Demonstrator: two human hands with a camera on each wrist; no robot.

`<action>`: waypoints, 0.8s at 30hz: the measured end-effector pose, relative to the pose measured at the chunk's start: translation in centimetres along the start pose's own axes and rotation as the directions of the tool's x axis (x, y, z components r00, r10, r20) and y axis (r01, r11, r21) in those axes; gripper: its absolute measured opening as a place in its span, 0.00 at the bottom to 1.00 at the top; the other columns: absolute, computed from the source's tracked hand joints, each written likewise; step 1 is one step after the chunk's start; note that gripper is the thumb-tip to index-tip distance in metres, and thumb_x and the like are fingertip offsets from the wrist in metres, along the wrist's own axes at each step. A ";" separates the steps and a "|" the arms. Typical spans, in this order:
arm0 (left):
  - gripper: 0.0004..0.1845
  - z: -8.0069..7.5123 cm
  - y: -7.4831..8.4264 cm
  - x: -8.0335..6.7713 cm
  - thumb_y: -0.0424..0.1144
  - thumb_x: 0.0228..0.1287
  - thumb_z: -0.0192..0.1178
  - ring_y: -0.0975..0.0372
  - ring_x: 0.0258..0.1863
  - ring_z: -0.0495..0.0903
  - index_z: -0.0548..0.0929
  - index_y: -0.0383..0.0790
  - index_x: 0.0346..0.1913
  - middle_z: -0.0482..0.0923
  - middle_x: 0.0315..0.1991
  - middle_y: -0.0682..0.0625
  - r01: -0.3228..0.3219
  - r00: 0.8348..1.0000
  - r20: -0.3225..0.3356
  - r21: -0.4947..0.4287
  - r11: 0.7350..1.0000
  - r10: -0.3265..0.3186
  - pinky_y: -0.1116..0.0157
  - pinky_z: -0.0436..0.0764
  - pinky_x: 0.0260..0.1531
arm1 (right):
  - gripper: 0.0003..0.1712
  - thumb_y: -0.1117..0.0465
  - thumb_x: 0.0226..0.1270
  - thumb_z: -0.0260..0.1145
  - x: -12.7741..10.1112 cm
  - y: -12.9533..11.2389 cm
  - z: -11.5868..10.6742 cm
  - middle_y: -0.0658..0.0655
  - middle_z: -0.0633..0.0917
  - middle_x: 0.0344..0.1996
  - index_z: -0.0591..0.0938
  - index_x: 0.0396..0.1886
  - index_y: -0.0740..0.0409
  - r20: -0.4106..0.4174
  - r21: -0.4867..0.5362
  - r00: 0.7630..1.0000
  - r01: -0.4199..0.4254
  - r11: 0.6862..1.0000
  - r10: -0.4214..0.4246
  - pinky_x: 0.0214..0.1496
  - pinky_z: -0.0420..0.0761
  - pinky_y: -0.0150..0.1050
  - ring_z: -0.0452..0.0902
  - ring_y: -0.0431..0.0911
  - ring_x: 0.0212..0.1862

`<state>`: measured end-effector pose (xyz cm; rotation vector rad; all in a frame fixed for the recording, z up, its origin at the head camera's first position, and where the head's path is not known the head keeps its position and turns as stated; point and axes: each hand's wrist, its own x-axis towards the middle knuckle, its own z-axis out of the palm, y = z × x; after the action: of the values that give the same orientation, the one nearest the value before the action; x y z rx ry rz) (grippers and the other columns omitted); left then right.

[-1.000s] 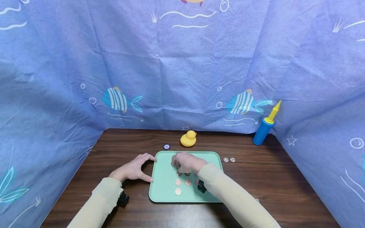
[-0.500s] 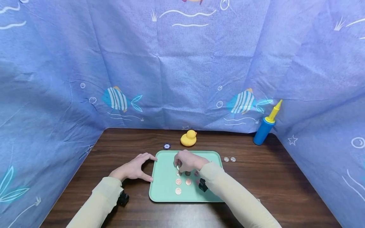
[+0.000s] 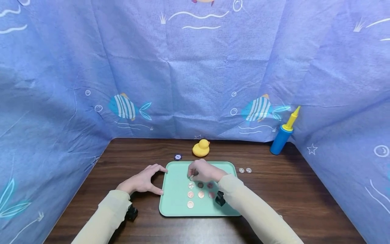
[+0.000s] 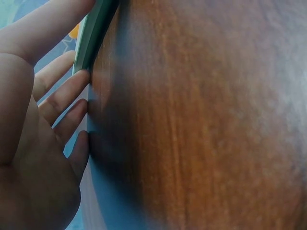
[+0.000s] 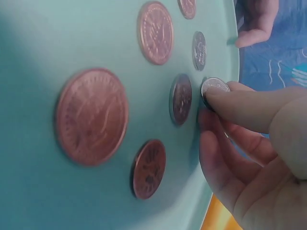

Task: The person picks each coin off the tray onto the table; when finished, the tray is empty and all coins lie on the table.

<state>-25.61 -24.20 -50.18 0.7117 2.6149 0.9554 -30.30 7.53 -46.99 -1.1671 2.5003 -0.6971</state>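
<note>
A light green tray point(image 3: 175, 207) lies on the table with several coins on it in loose rows. My left hand point(image 3: 142, 180) is at the tray's left side, thumb and index finger spread wide with their tips at the rim. Over the back part of the tray, my right hand point(image 3: 203, 171) pinches a silver coin point(image 5: 215, 86) between thumb and fingers, held close over the surface. Nearest to it are another silver coin point(image 3: 191, 185) and a dark coin point(image 3: 200, 185). Copper coins, such as one large coin point(image 5: 92, 116), lie nearer the front and right.
Behind the tray are a yellow rubber duck point(image 3: 201, 148) and a dark blue poker chip point(image 3: 178, 157). Two silver coins point(image 3: 245, 170) lie on the wood right of the tray. A blue and yellow hand pump point(image 3: 282, 135) stands at the back right, against the blue cloth point(image 3: 198, 84).
My right hand has shifted slightly right and back, uncovering more of the coins in front of it. The left hand stays at the tray's rim.
</note>
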 end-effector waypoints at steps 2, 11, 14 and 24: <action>0.45 0.0 -0.1 0.0 0.60 0.53 0.80 0.47 0.73 0.64 0.75 0.46 0.70 0.72 0.69 0.49 -0.006 1.000 -0.002 0.004 1.000 0.006 0.39 0.66 0.69 | 0.05 0.68 0.68 0.75 -0.2 0.3 0.0 0.49 0.89 0.35 0.88 0.37 0.54 -0.014 0.005 1.000 0.006 1.000 -0.006 0.47 0.83 0.34 0.83 0.38 0.39; 0.44 0.0 0.1 -0.1 0.59 0.53 0.80 0.47 0.73 0.64 0.74 0.46 0.70 0.72 0.69 0.48 -0.006 1.000 -0.001 -0.002 1.000 0.006 0.39 0.66 0.70 | 0.05 0.68 0.69 0.74 -2.1 1.1 -0.9 0.47 0.86 0.32 0.87 0.37 0.54 -0.041 0.052 0.999 -0.021 0.998 0.023 0.47 0.83 0.36 0.81 0.37 0.37; 0.44 -0.1 0.0 0.0 0.60 0.53 0.80 0.47 0.73 0.64 0.75 0.46 0.70 0.72 0.69 0.48 -0.002 1.000 -0.003 0.007 1.000 0.002 0.39 0.66 0.70 | 0.05 0.69 0.68 0.74 -3.0 1.6 -1.5 0.48 0.86 0.32 0.87 0.37 0.55 -0.061 0.082 0.998 -0.019 0.996 0.024 0.47 0.84 0.36 0.82 0.38 0.37; 0.44 0.0 -0.1 0.1 0.60 0.54 0.80 0.46 0.73 0.64 0.74 0.46 0.70 0.72 0.69 0.48 -0.018 1.000 0.003 0.007 1.000 0.018 0.39 0.66 0.70 | 0.08 0.71 0.64 0.75 -6.3 4.5 -3.6 0.45 0.85 0.29 0.87 0.34 0.54 -0.146 0.104 0.987 -0.045 0.994 0.060 0.46 0.85 0.36 0.80 0.38 0.37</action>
<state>-25.72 -24.25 -50.26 0.7399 2.6146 0.9495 -30.82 15.98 -46.07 -1.0459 2.5729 -0.9151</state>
